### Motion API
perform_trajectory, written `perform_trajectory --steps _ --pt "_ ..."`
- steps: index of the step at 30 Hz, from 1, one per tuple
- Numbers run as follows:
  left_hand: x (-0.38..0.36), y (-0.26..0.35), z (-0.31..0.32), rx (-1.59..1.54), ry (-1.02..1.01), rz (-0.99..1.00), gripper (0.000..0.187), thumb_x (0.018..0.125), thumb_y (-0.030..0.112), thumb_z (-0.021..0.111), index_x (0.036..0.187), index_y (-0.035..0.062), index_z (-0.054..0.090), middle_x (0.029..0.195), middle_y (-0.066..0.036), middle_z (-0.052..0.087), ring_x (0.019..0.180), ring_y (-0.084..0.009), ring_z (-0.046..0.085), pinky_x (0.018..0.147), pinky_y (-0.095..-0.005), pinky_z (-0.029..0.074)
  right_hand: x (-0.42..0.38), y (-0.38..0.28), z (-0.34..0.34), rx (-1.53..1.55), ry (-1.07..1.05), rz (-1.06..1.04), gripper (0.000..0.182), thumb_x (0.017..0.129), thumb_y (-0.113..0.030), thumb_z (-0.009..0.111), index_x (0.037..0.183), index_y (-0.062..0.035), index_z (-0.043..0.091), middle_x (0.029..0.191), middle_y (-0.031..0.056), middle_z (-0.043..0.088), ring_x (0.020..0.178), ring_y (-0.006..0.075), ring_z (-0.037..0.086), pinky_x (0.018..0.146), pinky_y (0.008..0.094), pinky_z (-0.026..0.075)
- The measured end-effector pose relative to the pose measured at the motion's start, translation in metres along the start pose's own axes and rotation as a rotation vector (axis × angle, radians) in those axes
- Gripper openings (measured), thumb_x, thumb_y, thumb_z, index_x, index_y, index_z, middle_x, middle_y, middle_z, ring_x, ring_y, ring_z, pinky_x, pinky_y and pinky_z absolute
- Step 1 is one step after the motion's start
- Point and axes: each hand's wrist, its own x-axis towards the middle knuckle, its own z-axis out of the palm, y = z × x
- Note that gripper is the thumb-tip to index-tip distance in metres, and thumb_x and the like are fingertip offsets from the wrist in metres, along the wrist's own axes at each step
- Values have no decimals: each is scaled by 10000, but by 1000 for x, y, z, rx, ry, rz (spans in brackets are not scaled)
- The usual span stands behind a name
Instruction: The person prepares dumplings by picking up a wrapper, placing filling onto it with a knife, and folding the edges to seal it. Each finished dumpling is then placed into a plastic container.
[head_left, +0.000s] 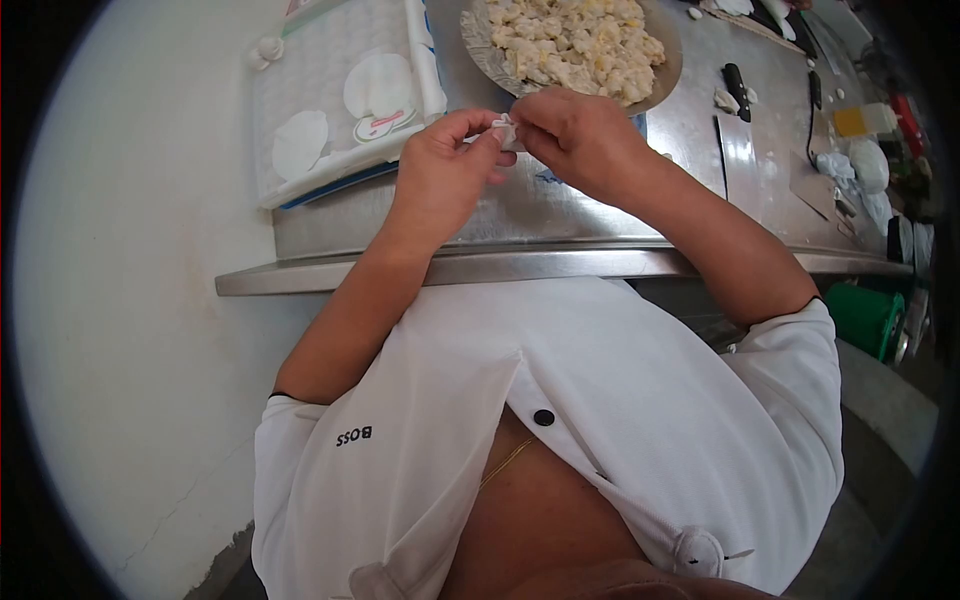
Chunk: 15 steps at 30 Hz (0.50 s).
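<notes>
Both my hands meet over the steel counter, just below a large metal bowl [672,75] of pale, lumpy filling [575,42]. Between the fingertips is a small white piece of dough [506,128], partly covered by the fingers. My left hand [450,165] pinches it from the left, with the lower fingers beneath it. From the right, my right hand [580,135] pinches its upper edge with bent fingers. Left of the hands lies a white tray [350,165] with flat white rounds [378,86] and a small label [385,123] on it.
Right of the bowl, a black-handled cleaver [738,150] lies on the steel counter [560,215]. Farther right are another knife handle [815,90], a yellow-labelled bottle [865,120] and plastic bags [868,165]. A green bin [862,318] stands below. A white wall [130,250] borders the left.
</notes>
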Motion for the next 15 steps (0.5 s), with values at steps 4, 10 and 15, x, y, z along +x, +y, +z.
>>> perform_trajectory --steps 4,10,15 --pt "0 -2 -1 31 -12 10 229 954 97 593 1136 -39 608 939 -83 686 837 -159 697 678 -258 558 0 1 3 4 77 -36 131 877 -111 659 987 -40 671 852 124 660 781 292 653 694 370 517" --pt "2 -4 1 -58 65 56 220 956 105 592 1124 -35 608 956 -84 681 825 -161 702 655 -251 554 3 10 2 46 10 11 141 879 -121 658 994 -40 666 871 121 663 788 299 653 700 370 517" --pt "-2 1 2 27 38 19 217 957 123 600 1109 -32 616 950 -81 681 815 -161 704 638 -246 549 0 2 1 -14 -13 -5 135 882 -122 652 995 -48 665 877 121 664 794 300 654 703 372 517"
